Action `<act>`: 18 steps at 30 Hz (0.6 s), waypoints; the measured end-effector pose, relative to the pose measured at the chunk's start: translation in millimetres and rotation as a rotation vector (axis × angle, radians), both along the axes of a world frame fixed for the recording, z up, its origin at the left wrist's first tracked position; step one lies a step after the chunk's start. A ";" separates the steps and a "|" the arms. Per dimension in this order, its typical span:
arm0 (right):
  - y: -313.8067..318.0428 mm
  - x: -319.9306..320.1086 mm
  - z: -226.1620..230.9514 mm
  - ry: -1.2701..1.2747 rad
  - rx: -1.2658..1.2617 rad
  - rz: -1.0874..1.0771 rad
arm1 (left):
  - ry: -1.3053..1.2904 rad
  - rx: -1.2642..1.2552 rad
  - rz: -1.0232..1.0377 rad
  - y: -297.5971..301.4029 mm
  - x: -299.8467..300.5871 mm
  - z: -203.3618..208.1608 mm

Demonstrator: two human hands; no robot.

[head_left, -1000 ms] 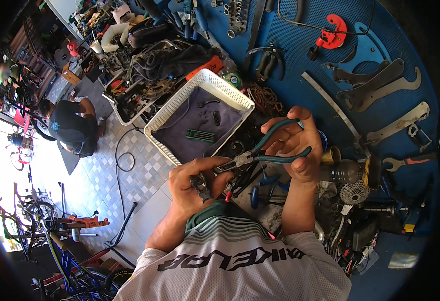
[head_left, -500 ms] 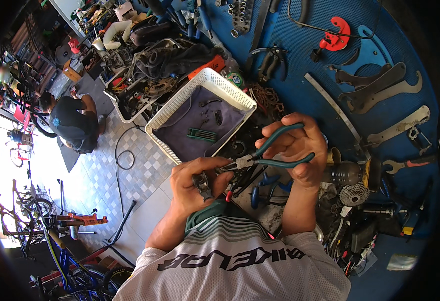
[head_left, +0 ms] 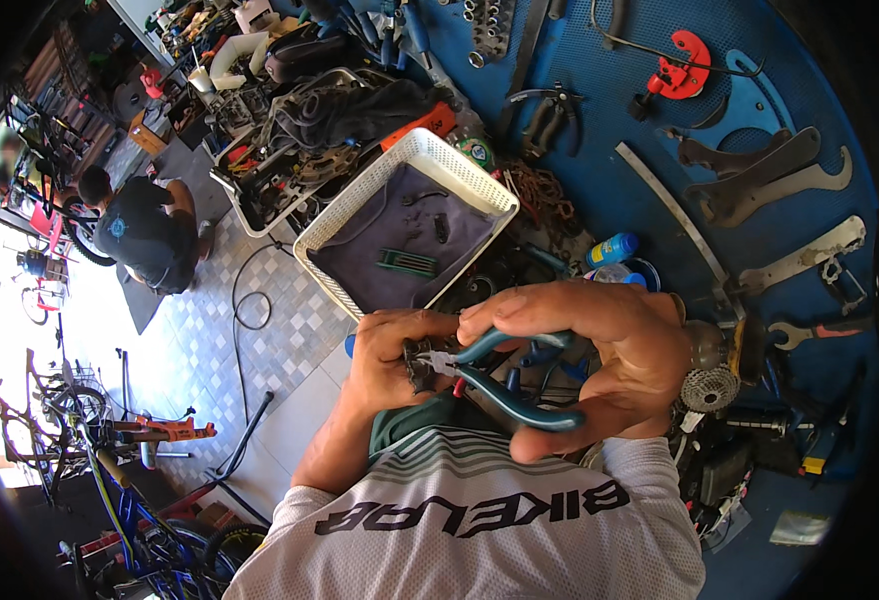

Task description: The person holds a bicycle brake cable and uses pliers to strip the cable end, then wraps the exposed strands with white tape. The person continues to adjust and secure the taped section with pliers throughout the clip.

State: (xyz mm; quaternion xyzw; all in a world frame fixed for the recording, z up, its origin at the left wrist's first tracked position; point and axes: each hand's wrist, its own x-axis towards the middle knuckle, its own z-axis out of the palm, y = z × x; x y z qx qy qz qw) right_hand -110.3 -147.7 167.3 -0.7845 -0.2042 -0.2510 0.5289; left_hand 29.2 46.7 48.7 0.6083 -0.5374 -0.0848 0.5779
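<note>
1. My left hand (head_left: 384,365) grips a small dark metal part (head_left: 418,373) in front of my shirt (head_left: 449,530). My right hand (head_left: 624,350) wraps round the pliers (head_left: 507,397), handles spread and nose at the part.
2. The nose could slip off, I judge, if I squeeze at a poor angle; it might then nip my left fingers.
3. A loose left grip could let the part twist or drop; the tile floor (head_left: 284,325) lies off to the left, where it might bounce away.
4. The white basket (head_left: 466,172) sits just beyond my hands, its raised rim a possible snag for my knuckles. Inside, a green tool (head_left: 407,262) rests on a cloth (head_left: 354,255).
5. On the right I'm cramped: a blue bottle (head_left: 612,248) and a gear cluster (head_left: 709,387) stand near. The left offers more elbow room.
</note>
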 end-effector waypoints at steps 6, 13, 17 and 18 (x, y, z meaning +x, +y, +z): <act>10.6 4.4 -3.1 0.056 -0.060 -0.072 | 0.025 0.014 -0.012 0.3 0.4 -1.4; 18.2 6.2 1.2 0.030 -0.123 -0.126 | 0.010 -0.040 -0.006 -3.9 -0.9 5.8; 18.6 4.4 3.9 0.059 -0.144 -0.117 | -0.058 -0.086 0.006 -5.8 -0.5 7.9; 18.9 4.1 3.7 0.062 -0.142 -0.118 | -0.059 -0.085 0.003 -5.7 -0.6 8.4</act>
